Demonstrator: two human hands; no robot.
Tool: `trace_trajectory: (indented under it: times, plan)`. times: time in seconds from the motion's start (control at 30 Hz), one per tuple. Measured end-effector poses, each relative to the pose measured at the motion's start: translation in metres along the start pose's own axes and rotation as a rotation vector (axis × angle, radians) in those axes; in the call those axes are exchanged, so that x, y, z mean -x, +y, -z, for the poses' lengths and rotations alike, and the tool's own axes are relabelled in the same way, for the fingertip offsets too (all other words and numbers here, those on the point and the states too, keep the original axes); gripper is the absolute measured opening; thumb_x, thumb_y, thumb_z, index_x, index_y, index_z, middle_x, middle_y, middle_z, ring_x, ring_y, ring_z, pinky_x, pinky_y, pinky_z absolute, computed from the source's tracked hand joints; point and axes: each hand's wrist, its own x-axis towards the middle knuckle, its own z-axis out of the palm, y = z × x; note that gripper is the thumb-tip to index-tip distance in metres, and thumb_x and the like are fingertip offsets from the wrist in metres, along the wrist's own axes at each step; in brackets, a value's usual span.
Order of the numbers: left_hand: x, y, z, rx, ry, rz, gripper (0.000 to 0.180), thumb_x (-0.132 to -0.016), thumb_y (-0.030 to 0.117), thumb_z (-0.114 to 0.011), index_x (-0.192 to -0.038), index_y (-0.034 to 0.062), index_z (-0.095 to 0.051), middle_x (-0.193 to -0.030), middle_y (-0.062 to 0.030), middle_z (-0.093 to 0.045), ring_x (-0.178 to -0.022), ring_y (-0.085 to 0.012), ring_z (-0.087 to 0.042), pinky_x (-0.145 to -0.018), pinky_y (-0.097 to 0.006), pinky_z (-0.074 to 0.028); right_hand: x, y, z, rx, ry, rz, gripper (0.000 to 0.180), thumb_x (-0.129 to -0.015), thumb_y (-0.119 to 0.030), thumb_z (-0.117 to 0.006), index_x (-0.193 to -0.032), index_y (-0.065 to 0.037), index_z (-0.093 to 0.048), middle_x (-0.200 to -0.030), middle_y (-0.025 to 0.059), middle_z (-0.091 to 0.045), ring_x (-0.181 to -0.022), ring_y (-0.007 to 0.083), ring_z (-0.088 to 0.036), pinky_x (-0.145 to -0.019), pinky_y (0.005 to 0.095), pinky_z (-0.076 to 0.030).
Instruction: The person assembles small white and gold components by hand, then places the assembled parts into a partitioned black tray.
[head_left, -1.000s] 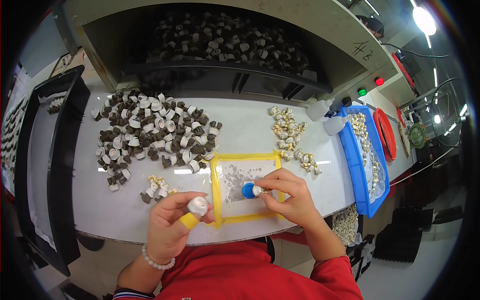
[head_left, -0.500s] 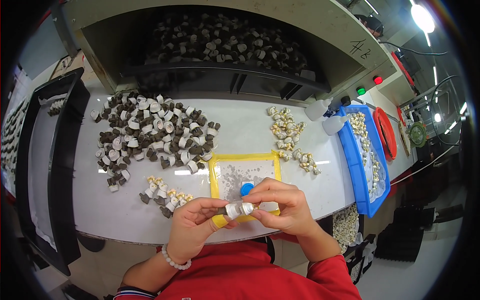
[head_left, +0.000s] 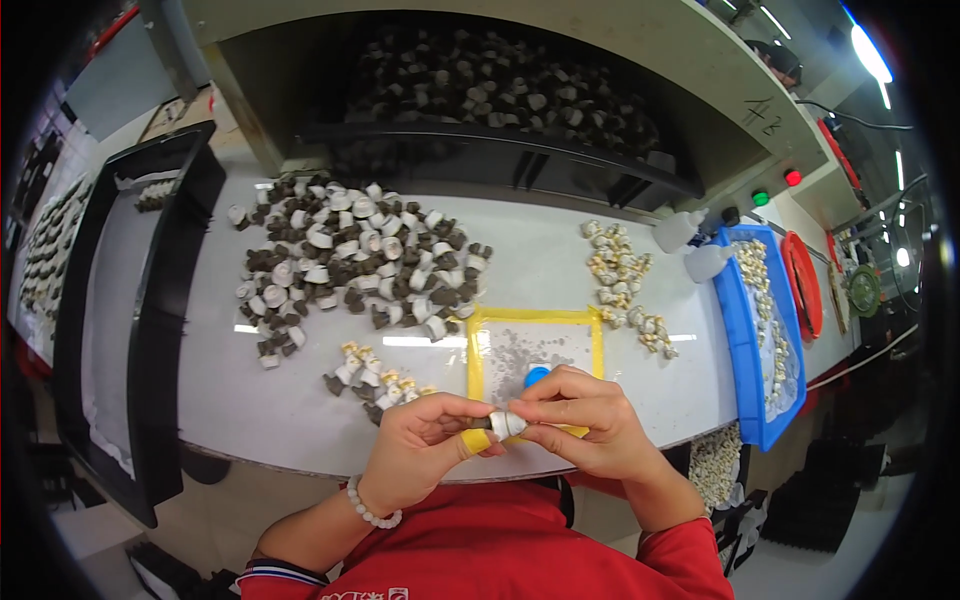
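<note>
Left hand [head_left: 425, 445] and right hand [head_left: 585, 420] meet at the near edge of the white table [head_left: 560, 270], together pinching a small white cylindrical part [head_left: 505, 425]; fingers hide most of it, so its detail cannot be told. A yellow cap covers one left fingertip, a blue one a right. Behind lies a yellow-framed mat [head_left: 535, 345], partly hidden. A heap of dark and white parts [head_left: 350, 265] spreads left; a blue tray [head_left: 765, 330] sits right.

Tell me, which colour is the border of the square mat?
Yellow; the mat shows best in the head view.
</note>
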Motion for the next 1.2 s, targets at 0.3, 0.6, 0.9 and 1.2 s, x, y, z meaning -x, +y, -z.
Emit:
trace_trajectory:
  times: [0.3, 0.6, 0.9, 1.2]
  plan:
    - [0.031, 0.056, 0.059, -0.701, 0.464, -0.456, 0.026, -0.077, -0.008, -0.066, -0.102, -0.0049, -0.058, -0.096, -0.0119, -0.064, -0.089, -0.0179, -0.063, -0.080, -0.030, -0.052, -0.009, 0.008, -0.021, 0.121, 0.002, 0.050, 0.036, -0.076, 0.001, -0.068, -0.111, -0.002, -0.063, -0.102, 0.0119, -0.062, -0.091, 0.0271, -0.060, -0.076, 0.0329, -0.049]
    - [0.030, 0.043, 0.081, -1.442, 0.534, -0.549, 0.034, -0.068, -0.006, -0.065, -0.101, -0.0024, -0.062, -0.092, -0.0155, -0.064, -0.087, -0.0318, -0.060, -0.081, -0.038, -0.048, -0.022, 0.006, -0.053, 0.408, -0.087, 0.104, 0.053, -0.070, -0.009, -0.075, -0.119, -0.007, -0.058, -0.116, 0.0152, -0.056, -0.094, 0.0311, -0.057, -0.079, 0.0376, -0.049]
    - [0.028, 0.043, 0.074, -1.481, 0.443, -0.520, 0.040, -0.066, -0.001, -0.067, -0.106, -0.0034, -0.061, -0.105, -0.0171, -0.062, -0.099, -0.0352, -0.055, -0.087, -0.041, -0.045, -0.044, 0.003, -0.069, 0.382, -0.110, 0.194, 0.048, -0.077, -0.021, -0.071, -0.120, -0.006, -0.057, -0.121, 0.0190, -0.053, -0.106, 0.0350, -0.053, -0.087, 0.0409, -0.046]
    - [0.023, 0.042, 0.078, -1.483, 0.450, -0.545, 0.038, -0.067, 0.000, -0.067, -0.104, -0.0036, -0.061, -0.102, -0.0170, -0.062, -0.097, -0.0348, -0.056, -0.086, -0.040, -0.046, -0.064, 0.010, -0.080, 0.467, -0.118, 0.156, 0.041, -0.069, 0.000, -0.059, -0.110, -0.002, -0.063, -0.106, 0.0155, -0.060, -0.097, 0.0313, -0.057, -0.084, 0.0383, -0.046]
